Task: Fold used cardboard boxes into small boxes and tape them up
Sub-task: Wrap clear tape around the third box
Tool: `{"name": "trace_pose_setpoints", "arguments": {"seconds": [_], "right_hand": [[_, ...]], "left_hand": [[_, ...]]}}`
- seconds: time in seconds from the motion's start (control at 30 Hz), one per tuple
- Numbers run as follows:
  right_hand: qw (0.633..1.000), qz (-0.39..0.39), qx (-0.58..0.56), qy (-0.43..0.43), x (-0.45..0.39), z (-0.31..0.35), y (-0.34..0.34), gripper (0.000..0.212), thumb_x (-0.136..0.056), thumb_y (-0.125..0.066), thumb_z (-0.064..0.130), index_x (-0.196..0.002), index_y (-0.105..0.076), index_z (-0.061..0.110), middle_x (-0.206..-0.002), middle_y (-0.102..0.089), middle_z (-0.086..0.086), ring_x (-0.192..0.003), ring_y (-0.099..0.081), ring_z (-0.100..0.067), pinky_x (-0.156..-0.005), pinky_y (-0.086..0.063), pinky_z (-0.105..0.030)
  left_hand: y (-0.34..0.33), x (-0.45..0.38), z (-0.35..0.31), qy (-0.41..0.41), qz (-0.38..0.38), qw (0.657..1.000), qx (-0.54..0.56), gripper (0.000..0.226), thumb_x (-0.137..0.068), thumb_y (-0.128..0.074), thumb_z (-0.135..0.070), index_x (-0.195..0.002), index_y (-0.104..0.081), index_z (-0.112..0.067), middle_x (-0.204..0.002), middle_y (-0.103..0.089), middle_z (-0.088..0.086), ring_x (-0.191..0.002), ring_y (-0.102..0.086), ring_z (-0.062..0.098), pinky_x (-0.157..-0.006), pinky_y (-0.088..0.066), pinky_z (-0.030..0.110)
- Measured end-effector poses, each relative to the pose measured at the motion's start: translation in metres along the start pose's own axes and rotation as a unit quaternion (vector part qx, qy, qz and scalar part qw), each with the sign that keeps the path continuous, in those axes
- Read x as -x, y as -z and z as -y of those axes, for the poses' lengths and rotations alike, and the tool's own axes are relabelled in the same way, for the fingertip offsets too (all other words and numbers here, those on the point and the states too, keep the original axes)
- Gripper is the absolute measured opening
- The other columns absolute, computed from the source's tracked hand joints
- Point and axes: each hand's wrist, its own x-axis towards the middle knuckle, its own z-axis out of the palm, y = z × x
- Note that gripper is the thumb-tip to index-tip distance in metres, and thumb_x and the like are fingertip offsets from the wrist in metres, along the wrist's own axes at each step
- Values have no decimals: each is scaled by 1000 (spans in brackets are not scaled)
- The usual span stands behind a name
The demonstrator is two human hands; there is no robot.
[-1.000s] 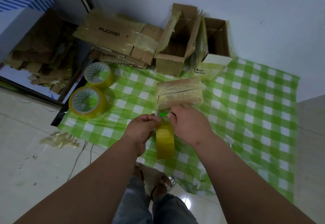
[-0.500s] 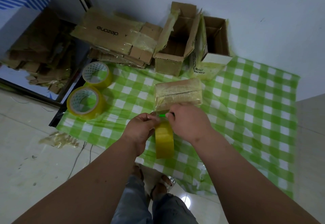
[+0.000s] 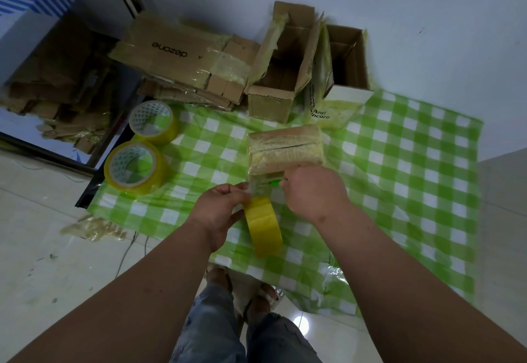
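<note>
Small box: I am keeping the taped small box (image 3: 286, 151) lying on the green checked cloth (image 3: 413, 163), just beyond my hands and in front of the open cardboard boxes (image 3: 281, 72) by the wall.
Left hand: my left hand (image 3: 218, 210) is pinching the pulled-out tape strip (image 3: 253, 188) beside the tape roll (image 3: 263, 225), which is hanging on edge.
Right hand: my right hand (image 3: 312, 193) is gripping a green cutter (image 3: 275, 183) at the strip, close to the box's near edge.
Handling: I am judging the box light and fairly stiff, its taped skin slick, so I would be holding it by the corners; the strip is thin, sticky and quick to fold onto itself.
Spare rolls: two more rolls (image 3: 137, 167) are lying at the cloth's left edge.
</note>
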Motion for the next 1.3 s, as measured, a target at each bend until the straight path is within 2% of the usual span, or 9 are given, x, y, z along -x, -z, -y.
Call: {"name": "trace_pose_setpoints", "arguments": {"seconds": [0.23, 0.4, 0.53, 0.73, 0.83, 0.93, 1.07, 1.2, 1.3], "right_hand": [[997, 24, -8, -72, 6, -16, -24, 24, -98, -42, 26, -115, -57, 17, -114, -58, -7, -99, -61, -28, -76, -39, -36], [988, 94, -16, -121, 17, -25, -54, 52, -92, -43, 17, -143, -40, 23, -134, -47, -9, -121, -48, -30, -100, -35, -44], [982, 35, -84, -166, 20, -21, -57, 53, -96, -46, 31, -147, -37, 33, -153, -33, 0, -137, -29, -27, -110, -23, -48], [821, 83, -523, -213, 15, 20, -31, 32, -93, -57, 49, -105, -67, 20, -109, -67, -1, -104, -61, -22, -97, -47, -43], [786, 65, -570, -231, 13, 30, -33, 32, -87, -71, 35, -95, -69, 5, -100, -71, -12, -90, -65, -23, -78, -49, -34], [753, 34, -611, -241, 9, 33, -36, 18, -86, -72, 20, -73, -65, 10, -77, -66, -11, -73, -59, -21, -66, -45, -32], [772, 28, -601, -207, 7, 35, -41, 16, -91, -67, 20, -75, -66, 19, -78, -68, 0, -74, -61, -16, -72, -51, -35], [805, 18, -558, -198, 3, 36, -45, 21, -91, -66, 28, -71, -63, 23, -66, -62, 6, -64, -56, -14, -68, -48, -38], [804, 22, -561, -194, 5, 34, -47, 25, -92, -65, 26, -69, -58, 21, -57, -52, 6, -51, -44, -11, -58, -36, -32]], "left_hand": [[-4, -1, 0, 4, 28, 999, -17, 21, -89, -64, 1, -73, -57, -10, -114, -71, 3, -105, -66, 15, -76, -50, 26], [-4, 1, -1, 13, 32, 999, -9, 17, -88, -66, -1, -74, -60, -9, -102, -74, 5, -94, -68, 15, -76, -51, 26], [-2, 0, -1, 19, 32, 999, -8, 13, -87, -66, 0, -77, -62, -6, -96, -75, 5, -92, -69, 16, -77, -52, 26], [-2, 2, 0, 21, 45, 999, -16, 9, -89, -64, -1, -80, -64, -4, -94, -74, 10, -89, -69, 20, -78, -52, 27], [-2, 3, -1, 13, 53, 998, -27, 14, -90, -61, 1, -77, -64, -5, -89, -72, 13, -85, -68, 21, -81, -52, 28], [-3, 6, -3, 6, 45, 998, -36, 13, -89, -64, 0, -77, -64, -5, -84, -73, 9, -81, -68, 18, -77, -53, 27], [-9, 6, -4, -5, -34, 994, -106, 19, -87, -73, -21, -82, -61, -8, -86, -69, 10, -77, -67, 20, -66, -55, 33], [-13, 8, -2, -150, -155, 920, -328, 41, -93, -64, -33, -128, -52, -17, -118, -59, 6, -92, -60, 20, -78, -50, 36], [-7, 3, -13, -326, -117, 828, -441, 61, -91, -67, -26, -146, -41, -30, -133, -44, 6, -109, -53, 18, -87, -46, 33]]}}
